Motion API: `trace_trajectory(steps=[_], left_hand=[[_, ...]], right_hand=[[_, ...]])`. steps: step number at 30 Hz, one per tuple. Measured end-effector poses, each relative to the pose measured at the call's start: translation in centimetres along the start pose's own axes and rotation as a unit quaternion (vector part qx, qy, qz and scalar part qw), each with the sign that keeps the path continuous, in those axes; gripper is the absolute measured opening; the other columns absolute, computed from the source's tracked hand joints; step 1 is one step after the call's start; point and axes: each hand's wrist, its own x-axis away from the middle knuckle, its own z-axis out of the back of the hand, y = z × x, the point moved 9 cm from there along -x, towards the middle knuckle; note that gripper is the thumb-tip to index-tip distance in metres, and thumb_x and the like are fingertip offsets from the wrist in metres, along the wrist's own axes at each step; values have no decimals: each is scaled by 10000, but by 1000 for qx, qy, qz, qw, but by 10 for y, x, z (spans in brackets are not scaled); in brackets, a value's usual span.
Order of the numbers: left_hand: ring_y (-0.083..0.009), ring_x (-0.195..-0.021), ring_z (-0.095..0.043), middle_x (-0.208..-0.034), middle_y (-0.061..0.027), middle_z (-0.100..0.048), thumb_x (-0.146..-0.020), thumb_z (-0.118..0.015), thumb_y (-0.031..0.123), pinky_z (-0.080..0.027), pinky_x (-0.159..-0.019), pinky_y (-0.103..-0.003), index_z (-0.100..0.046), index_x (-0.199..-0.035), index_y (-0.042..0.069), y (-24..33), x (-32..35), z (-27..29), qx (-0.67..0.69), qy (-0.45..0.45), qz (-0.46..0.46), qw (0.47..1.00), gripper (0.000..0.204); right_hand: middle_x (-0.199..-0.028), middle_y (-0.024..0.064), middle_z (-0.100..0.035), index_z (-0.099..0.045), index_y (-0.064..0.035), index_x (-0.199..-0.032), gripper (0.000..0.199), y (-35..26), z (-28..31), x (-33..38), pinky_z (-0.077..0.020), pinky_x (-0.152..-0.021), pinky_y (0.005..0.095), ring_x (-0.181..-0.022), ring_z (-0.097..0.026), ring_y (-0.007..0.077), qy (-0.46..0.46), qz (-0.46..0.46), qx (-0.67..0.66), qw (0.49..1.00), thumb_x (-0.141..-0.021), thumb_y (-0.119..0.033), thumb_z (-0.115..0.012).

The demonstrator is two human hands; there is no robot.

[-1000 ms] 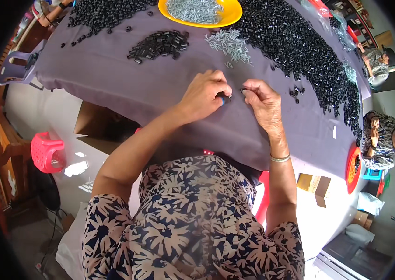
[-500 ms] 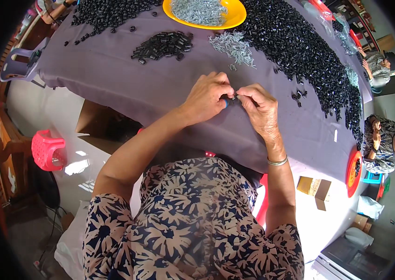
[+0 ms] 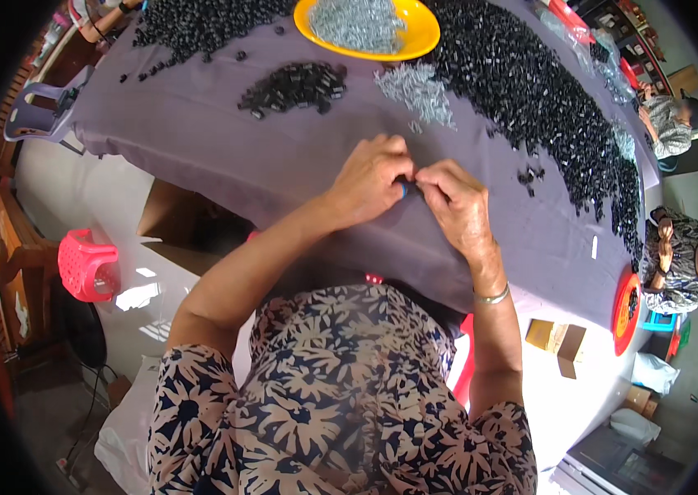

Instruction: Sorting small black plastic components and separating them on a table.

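Close together over the near part of the table, my left hand (image 3: 373, 181) and my right hand (image 3: 456, 200) meet at their fingertips. Both are closed in a pinch; whatever sits between the fingers is too small and covered to make out. A bit of blue shows at my left fingers. Beyond my hands lies a loose cluster of small black plastic parts (image 3: 295, 88). To its right is a scatter of small silver metal pins (image 3: 417, 95), with a couple lying apart nearest my hands.
A yellow plate (image 3: 419, 33) heaped with silver pins stands at the far side. Large piles of black parts (image 3: 522, 91) spread right and far left (image 3: 200, 29). A red-orange dish (image 3: 625, 318) sits at the right edge. Two people are at the right, another person's arm far left.
My hands stay together at nearly the same spot, with the fingertips slightly shifted. A dark piece that showed between them is now hidden. The whole view has shifted slightly.
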Motion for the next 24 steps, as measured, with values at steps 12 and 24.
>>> trace_trajectory(steps=[12, 24], left_hand=[[-262, -919, -543, -904, -33, -552, -633, -619, -36, -413, -755, -398, -647, -809, 80, -1, 9, -7, 4, 5, 15, 1000, 212], [-283, -918, -530, -922, -68, -556, -719, -584, 44, -411, -772, -426, -601, -882, 78, -10, -1, -7, 88, -72, 29, 993, 167]], right_hand=[[-830, 105, -627, -654, -31, -915, 196, 0, -5, 14, -510, -637, 371, -730, -643, 293, 4, -29, -16, 999, -771, 101, -665], [-843, 102, -631, -642, -32, -913, 210, 4, -5, 16, -516, -615, 346, -695, -635, 278, 31, -28, -12, 999, -750, 96, -673]])
